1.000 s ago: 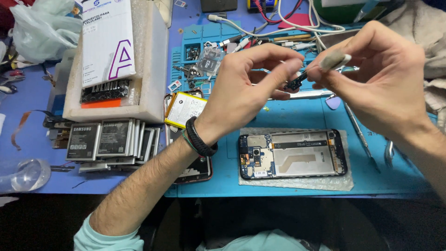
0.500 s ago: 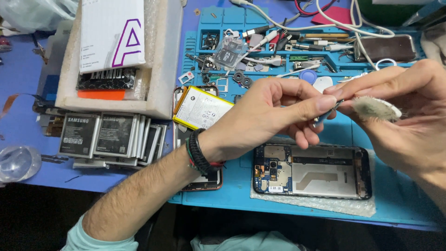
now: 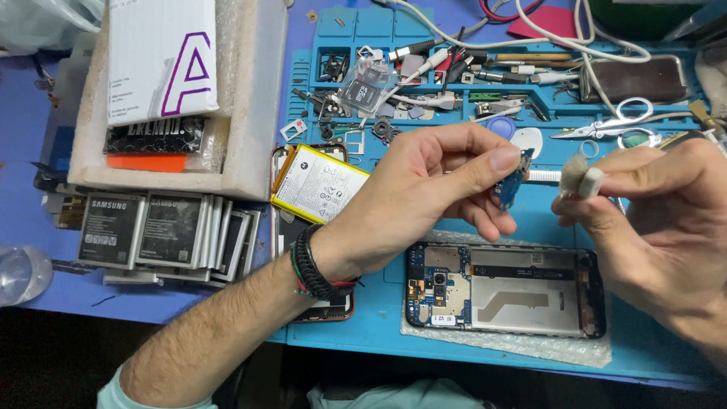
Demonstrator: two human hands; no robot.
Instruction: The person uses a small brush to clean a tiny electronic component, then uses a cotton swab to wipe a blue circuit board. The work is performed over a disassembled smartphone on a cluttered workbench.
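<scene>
My left hand (image 3: 432,193) pinches a small blue circuit board (image 3: 512,182) between thumb and fingers, held above the mat. My right hand (image 3: 651,204) grips a small white brush (image 3: 581,177) whose bristles point toward the board, a short gap apart. Below both hands lies an opened phone (image 3: 503,289) with its circuit boards exposed, resting on a sheet of bubble wrap (image 3: 530,344). A yellow-edged flat battery (image 3: 318,184) leans on another phone just left of my left wrist.
A blue work mat (image 3: 379,333) carries trays of screws, small parts, scissors (image 3: 606,129) and white cables (image 3: 545,38) at the back. A foam box (image 3: 246,113) with a white carton stands at the left, with a row of phone batteries (image 3: 163,231) before it.
The view has shifted, so the phone sits lower right. My right hand has drawn the brush slightly away from the board; my left hand still holds the board.
</scene>
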